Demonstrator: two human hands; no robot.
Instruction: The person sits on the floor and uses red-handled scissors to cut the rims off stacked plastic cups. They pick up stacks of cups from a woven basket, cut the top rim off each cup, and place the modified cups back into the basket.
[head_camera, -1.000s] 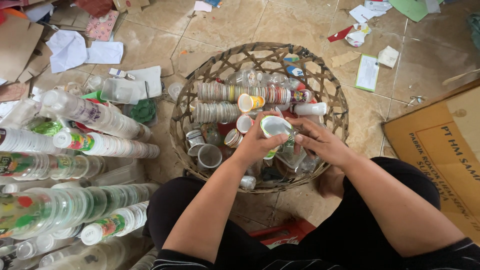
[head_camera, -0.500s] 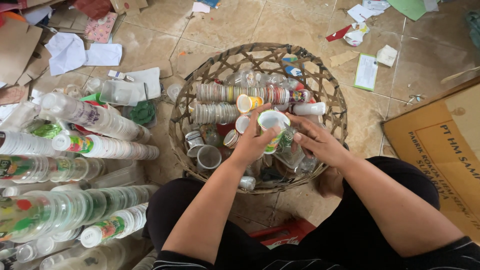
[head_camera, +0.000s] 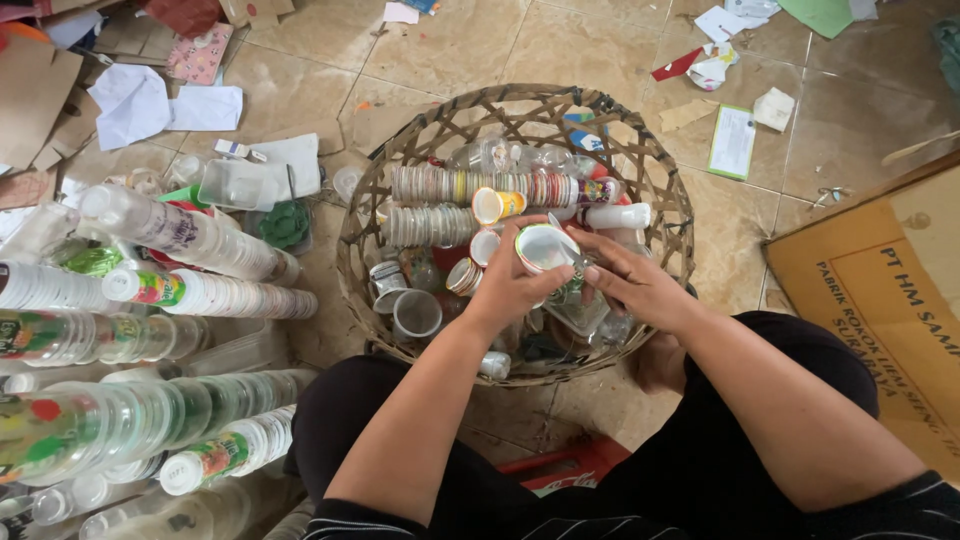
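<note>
Over a round woven basket (head_camera: 362, 210), my left hand (head_camera: 510, 285) grips a small plastic cup (head_camera: 545, 247) with a white inside, its mouth facing up. My right hand (head_camera: 628, 282) meets the cup from the right, fingers pinched at its rim on what looks like a thin strip; what it is, I cannot tell. Inside the basket lie long nested stacks of plastic cups (head_camera: 470, 186), loose cups (head_camera: 416, 312) and clear bottles (head_camera: 510, 155).
Rows of nested cup stacks (head_camera: 190, 235) lie on the tiled floor at my left. Papers and cardboard scraps (head_camera: 150, 105) litter the far floor. A brown cardboard box (head_camera: 880, 290) stands at the right. A red object (head_camera: 565, 468) sits between my knees.
Both hands have lifted the cup slightly and turned it; my right fingers shifted onto its rim. The basket and stacks are unmoved.
</note>
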